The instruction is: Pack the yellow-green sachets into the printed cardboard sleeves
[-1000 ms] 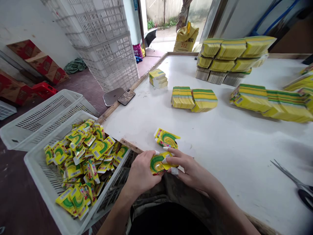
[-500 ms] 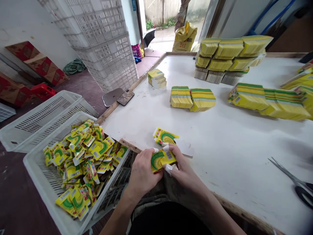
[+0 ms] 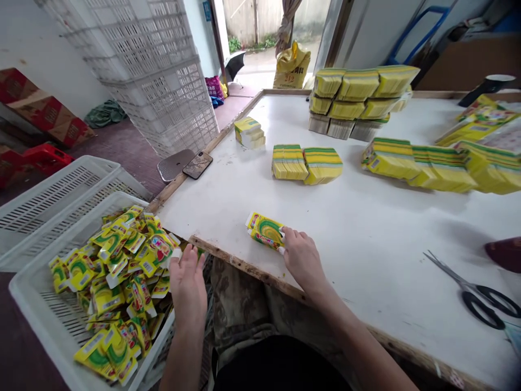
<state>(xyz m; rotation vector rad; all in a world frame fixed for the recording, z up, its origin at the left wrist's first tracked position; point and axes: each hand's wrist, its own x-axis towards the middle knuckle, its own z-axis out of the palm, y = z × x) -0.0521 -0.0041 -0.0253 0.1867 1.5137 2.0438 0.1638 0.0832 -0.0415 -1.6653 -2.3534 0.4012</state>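
My right hand (image 3: 302, 258) has its fingers closed on the near end of a yellow and green small carton (image 3: 264, 228) lying on the white table (image 3: 228, 198). White coverings show on its fingertips. My left hand (image 3: 189, 282) is over the near edge of a white plastic crate (image 3: 30, 309), fingers stretched out and holding nothing that I can see. Just beyond its fingertips is a yellow carton with a red print (image 3: 158, 247), above or on the heap of similar small cartons (image 3: 108, 293) in the crate.
Stacked bundles of flat yellow cartons (image 3: 345, 95) stand at the back, with more rows (image 3: 307, 164) nearer. Black-handled scissors (image 3: 468, 285) lie at right. A phone (image 3: 197, 164) rests at the table's left edge. Tall white crates (image 3: 150, 70) stand beyond.
My left hand has moved left from the table edge to the crate, and the carton both hands held is gone from there. My right hand has moved forward onto the carton on the table.
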